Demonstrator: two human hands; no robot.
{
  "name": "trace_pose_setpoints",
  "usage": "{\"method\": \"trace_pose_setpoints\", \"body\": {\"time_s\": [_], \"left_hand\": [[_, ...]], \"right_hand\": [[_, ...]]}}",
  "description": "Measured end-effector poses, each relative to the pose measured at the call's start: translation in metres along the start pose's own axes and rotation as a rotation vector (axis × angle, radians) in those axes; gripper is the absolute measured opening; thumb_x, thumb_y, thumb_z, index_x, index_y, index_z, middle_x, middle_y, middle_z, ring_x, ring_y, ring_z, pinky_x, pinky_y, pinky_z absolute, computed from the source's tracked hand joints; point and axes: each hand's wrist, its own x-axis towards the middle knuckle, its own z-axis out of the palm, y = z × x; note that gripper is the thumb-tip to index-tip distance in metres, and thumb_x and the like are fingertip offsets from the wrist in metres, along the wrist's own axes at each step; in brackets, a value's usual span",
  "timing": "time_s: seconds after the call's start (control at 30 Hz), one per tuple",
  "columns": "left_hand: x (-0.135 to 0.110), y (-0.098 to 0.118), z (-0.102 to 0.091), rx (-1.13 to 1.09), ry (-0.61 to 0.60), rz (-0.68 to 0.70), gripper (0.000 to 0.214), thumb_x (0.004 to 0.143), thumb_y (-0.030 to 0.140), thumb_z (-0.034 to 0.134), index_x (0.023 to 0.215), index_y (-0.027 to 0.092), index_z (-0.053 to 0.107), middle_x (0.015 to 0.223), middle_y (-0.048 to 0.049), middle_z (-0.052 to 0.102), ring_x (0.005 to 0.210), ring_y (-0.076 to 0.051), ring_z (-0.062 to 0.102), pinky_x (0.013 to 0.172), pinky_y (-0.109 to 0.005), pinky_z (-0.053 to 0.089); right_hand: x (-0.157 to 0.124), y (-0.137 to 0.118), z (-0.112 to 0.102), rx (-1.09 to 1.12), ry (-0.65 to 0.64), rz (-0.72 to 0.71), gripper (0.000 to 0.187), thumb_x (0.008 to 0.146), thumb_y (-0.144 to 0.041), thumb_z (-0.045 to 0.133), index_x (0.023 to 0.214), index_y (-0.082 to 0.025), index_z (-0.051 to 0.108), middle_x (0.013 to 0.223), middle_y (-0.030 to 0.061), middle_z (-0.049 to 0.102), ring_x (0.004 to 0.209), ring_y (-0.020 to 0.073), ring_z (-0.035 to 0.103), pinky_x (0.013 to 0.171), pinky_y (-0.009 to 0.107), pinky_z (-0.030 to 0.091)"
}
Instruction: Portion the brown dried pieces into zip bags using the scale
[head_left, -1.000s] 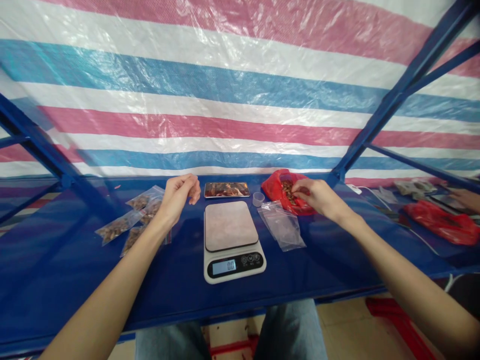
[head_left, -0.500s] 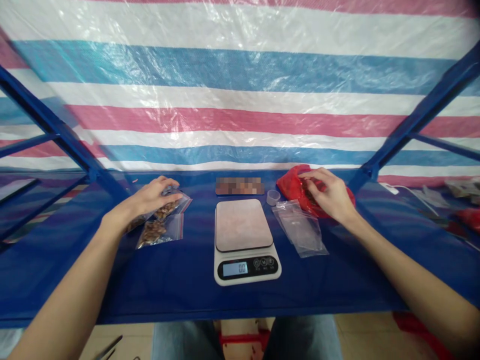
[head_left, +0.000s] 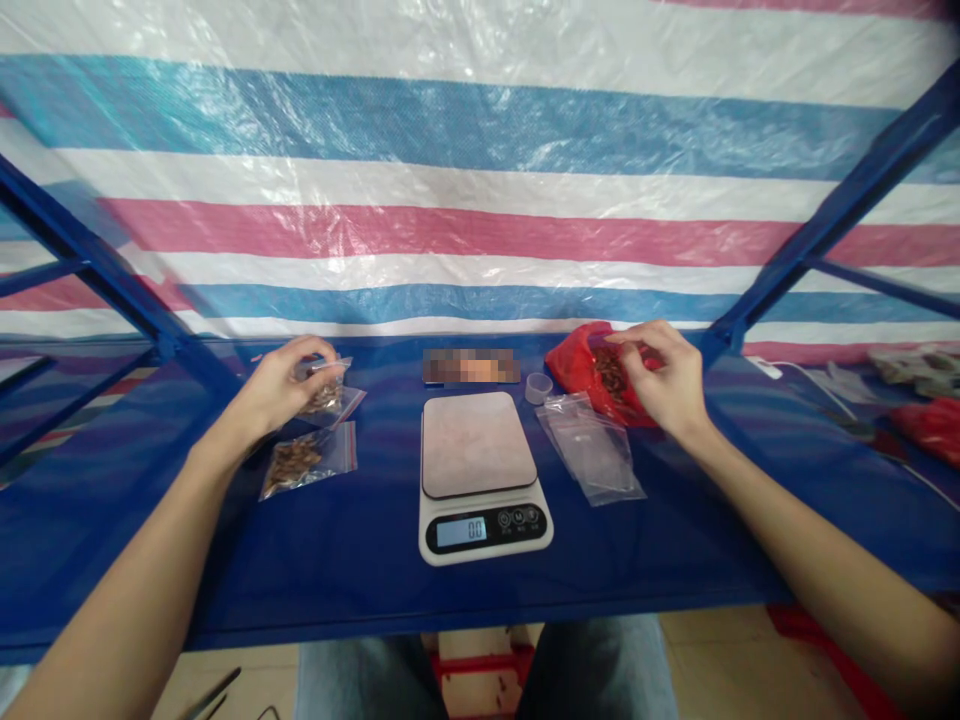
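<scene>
My left hand (head_left: pixel 283 388) is closed, with thumb and fingers around the top of a small clear zip bag (head_left: pixel 328 398) of brown dried pieces. Just below it, a second zip bag (head_left: pixel 298 460) with similar contents lies flat. On the other side, my right hand (head_left: pixel 670 383) pinches the rim of a red plastic bag (head_left: pixel 574 357). The bag's mouth is spread, showing dark reddish-brown bits (head_left: pixel 611 372) inside. Between the hands stands a white kitchen scale (head_left: pixel 480 445) with nothing on its plate; its display reads 0.0.
Flat zip bags (head_left: pixel 592 455) lie overlapped right of the scale, near a small clear cup (head_left: pixel 538 388). A blurred-out flat object (head_left: pixel 471 367) lies behind the scale. Blue metal posts (head_left: pixel 847 205) flank the blue shelf (head_left: pixel 337 580), and a striped sheet (head_left: pixel 450 235) hangs behind it.
My left hand has raised the upper zip bag slightly, away from the lower one. My right hand has drawn back the red bag's edge, so more of its contents show. The view has shifted slightly.
</scene>
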Motion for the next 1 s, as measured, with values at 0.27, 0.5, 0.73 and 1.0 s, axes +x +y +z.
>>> {"method": "trace_pose_setpoints", "body": {"time_s": [0.27,0.5,0.73,1.0], "left_hand": [[0.049,0.091,0.023,-0.352,-0.116,0.183,0.046,0.069,0.033,0.089,0.1,0.022,0.058,0.081,0.0013,0.064,0.071,-0.015,0.063,0.071,-0.029,0.054],[0.092,0.16,0.05,-0.403,-0.241,0.425,0.079,0.071,0.014,0.082,0.139,0.03,0.045,0.114,-0.0032,0.061,0.081,-0.013,0.068,0.067,-0.025,0.056],[0.103,0.14,0.048,-0.567,-0.301,0.326,0.086,0.072,0.029,0.09,0.145,0.028,0.046,0.108,-0.0053,0.071,0.086,-0.02,0.075,0.073,-0.032,0.061],[0.113,0.126,0.051,-0.577,-0.467,0.221,0.096,0.073,0.026,0.089,0.153,0.028,0.035,0.085,0.0004,0.073,0.074,-0.019,0.076,0.066,-0.027,0.056]], "right_hand": [[0.027,-0.082,0.016,0.282,-0.184,-0.111,0.023,0.103,-0.033,0.057,0.118,-0.025,0.073,0.104,0.0062,0.073,0.094,0.0219,0.068,0.08,0.036,0.053],[0.1,-0.151,0.077,0.567,-0.443,-0.133,0.014,0.088,-0.024,0.072,0.099,-0.019,0.064,0.081,0.0012,0.069,0.075,0.0181,0.065,0.07,0.032,0.05],[0.113,-0.143,0.081,0.719,-0.452,-0.06,0.016,0.083,-0.026,0.075,0.094,-0.017,0.068,0.069,-0.0016,0.064,0.065,0.0143,0.058,0.061,0.027,0.042],[0.114,-0.126,0.08,0.607,-0.816,0.04,0.023,0.081,-0.034,0.071,0.072,-0.014,0.075,0.061,-0.0006,0.062,0.057,0.0109,0.049,0.056,0.028,0.034]]}}
